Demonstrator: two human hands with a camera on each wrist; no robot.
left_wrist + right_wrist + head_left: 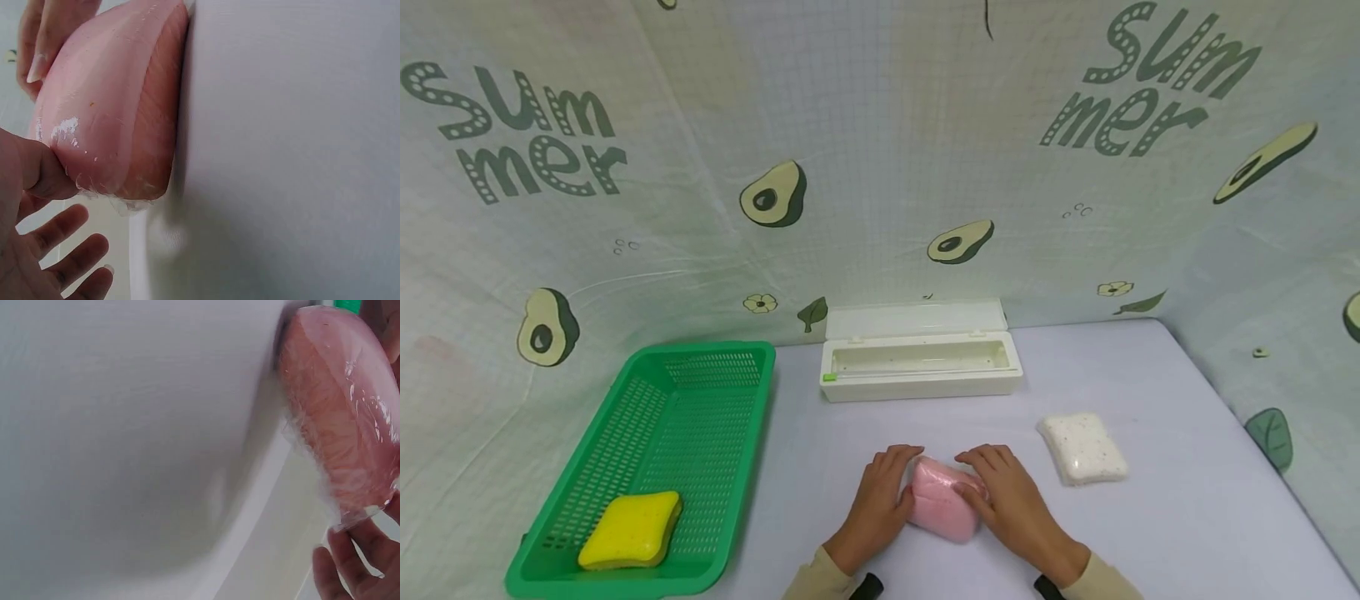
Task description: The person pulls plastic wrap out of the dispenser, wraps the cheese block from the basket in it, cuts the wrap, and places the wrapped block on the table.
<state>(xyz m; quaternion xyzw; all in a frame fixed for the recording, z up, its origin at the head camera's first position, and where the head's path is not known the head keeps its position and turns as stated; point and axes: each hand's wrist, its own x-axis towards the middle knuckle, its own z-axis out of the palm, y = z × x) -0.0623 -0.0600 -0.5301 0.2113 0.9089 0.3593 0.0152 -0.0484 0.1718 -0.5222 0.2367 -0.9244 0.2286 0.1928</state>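
A pink sponge [942,502], wrapped in clear plastic film, lies on the table between both hands. My left hand [877,506] has its thumb [47,172] against the sponge's left side. The other left fingers are spread and fairly straight, apart from it in the left wrist view. With its thumb on top, my right hand [1011,508] holds the sponge by its right side. Its fingertips [340,540] are right at the film's crinkled edge in the right wrist view. Parts of the right thumb are cut off there.
A white speckled, film-wrapped pad [1084,450] lies to the right. Behind the hands, a long white box [921,387] stands with its lid raised. At left, a green basket [752,450] holds a yellow sponge [631,530]. Patterned cloth [865,167] hangs along the table's back.
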